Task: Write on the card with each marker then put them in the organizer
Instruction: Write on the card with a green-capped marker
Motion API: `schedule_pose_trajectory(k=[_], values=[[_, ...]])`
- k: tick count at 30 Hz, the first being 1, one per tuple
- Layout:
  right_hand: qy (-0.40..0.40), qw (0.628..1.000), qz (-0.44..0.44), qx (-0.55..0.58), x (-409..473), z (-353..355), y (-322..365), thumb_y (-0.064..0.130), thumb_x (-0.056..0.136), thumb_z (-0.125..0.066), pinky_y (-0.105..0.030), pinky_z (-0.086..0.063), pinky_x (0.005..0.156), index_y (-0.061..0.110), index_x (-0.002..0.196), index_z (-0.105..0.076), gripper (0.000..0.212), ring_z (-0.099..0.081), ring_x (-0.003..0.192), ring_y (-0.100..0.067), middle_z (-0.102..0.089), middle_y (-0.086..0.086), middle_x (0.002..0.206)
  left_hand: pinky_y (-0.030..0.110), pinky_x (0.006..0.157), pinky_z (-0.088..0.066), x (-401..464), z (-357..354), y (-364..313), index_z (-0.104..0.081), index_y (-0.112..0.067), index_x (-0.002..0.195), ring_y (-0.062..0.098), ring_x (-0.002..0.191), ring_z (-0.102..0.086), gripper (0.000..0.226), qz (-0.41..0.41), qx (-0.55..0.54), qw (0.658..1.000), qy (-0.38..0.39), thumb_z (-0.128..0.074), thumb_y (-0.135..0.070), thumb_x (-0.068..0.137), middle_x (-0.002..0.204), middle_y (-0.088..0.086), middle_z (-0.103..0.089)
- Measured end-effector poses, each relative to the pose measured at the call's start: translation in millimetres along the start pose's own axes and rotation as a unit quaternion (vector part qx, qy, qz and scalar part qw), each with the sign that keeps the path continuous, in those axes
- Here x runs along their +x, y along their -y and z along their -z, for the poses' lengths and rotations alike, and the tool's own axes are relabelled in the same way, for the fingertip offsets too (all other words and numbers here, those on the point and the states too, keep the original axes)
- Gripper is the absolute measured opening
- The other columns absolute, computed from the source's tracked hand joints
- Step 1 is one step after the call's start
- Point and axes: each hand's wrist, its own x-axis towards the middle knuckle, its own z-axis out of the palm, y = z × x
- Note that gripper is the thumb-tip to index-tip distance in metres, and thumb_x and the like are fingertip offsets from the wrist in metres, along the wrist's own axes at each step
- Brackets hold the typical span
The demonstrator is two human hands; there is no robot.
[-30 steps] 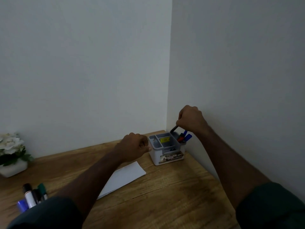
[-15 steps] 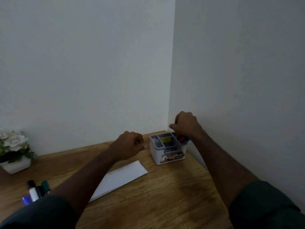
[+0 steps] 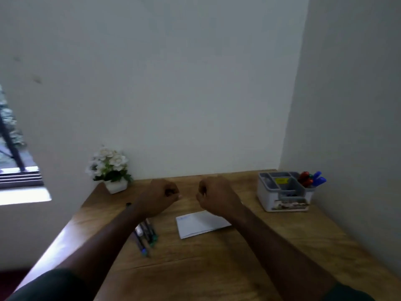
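A yellow label (image 3: 281, 180), unreadable, is seen in the organizer (image 3: 282, 198); left hand (image 3: 159, 196) and right hand (image 3: 217, 195) are clenched, nothing held.

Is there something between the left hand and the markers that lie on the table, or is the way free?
Nothing visible blocks it. The left hand hovers above the table, and the loose markers lie just below its wrist, partly hidden by the forearm. The card lies beside them, to their right.

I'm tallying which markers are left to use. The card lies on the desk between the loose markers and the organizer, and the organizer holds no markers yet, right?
Not quite. The head view shows the organizer already holding red and blue markers in its right compartment. The card does lie between the loose markers and it.
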Motion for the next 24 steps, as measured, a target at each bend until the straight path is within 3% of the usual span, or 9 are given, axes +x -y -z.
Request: schedule_pose_trajectory(k=[5,10,15,20,24], values=[[0.067,0.995,0.049,0.051,-7.3,-57.9,50.3,0.028,0.086,-0.065,-0.032,-0.051,0.072,0.02,0.079,-0.063,0.011,-0.057,0.085,-0.014,-0.064,0.0,0.088,0.034,0.066,-0.054,-51.9,24.5,53.6,-0.071,-0.019,0.071,0.008,0.068,-0.064,0.012,0.071,0.001,0.997,-0.031,-0.072,-0.012,0.081,0.071,-0.005,-0.068],[0.105,0.993,0.022,0.042,-8.9,-83.5,92.2,0.039,0.084,-0.062,-0.031,-0.052,0.062,0.018,0.08,-0.066,0.022,-0.062,0.077,-0.017,-0.066,-0.001,0.082,0.011,0.059,-0.04,-69.4,31.0,74.7,-0.064,-0.035,0.068,-0.002,0.072,-0.06,0.027,0.093,0.024,0.995,-0.023,-0.069,-0.012,0.082,0.069,-0.013,-0.065],[0.121,0.992,-0.02,0.007,-3.5,-93.5,100.1,0.029,0.084,-0.062,-0.033,-0.049,0.064,0.013,0.09,-0.062,0.018,-0.061,0.087,-0.023,-0.062,-0.006,0.093,0.019,0.063,-0.041,-68.9,31.1,75.9,-0.07,-0.032,0.077,-0.002,0.072,-0.057,0.016,0.079,0.032,0.996,-0.022,-0.072,-0.017,0.081,0.073,-0.018,-0.061],[0.041,0.999,-0.009,-0.012,-1.7,-87.1,83.1,0.03,0.093,-0.054,-0.034,-0.051,0.075,0.015,0.095,-0.061,0.017,-0.06,0.091,-0.02,-0.064,-0.004,0.097,0.028,0.072,-0.049,-52.3,21.2,82.7,-0.068,-0.037,0.087,-0.002,0.082,-0.056,0.012,0.051,0.012,0.996,-0.072,-0.072,-0.031,0.078,0.084,-0.021,-0.062],[-0.025,0.993,0.032,0.113,1.9,-65.7,52.7,0.029,0.091,-0.063,-0.019,-0.043,0.063,0.025,0.082,-0.063,0.01,-0.056,0.071,-0.003,-0.061,0.013,0.076,0.039,0.082,-0.049,-33.8,13.0,74.7,-0.073,-0.034,0.094,0.007,0.095,-0.057,0.032,-0.015,0.022,0.997,-0.075,-0.059,-0.055,0.075,0.099,-0.016,-0.065]])
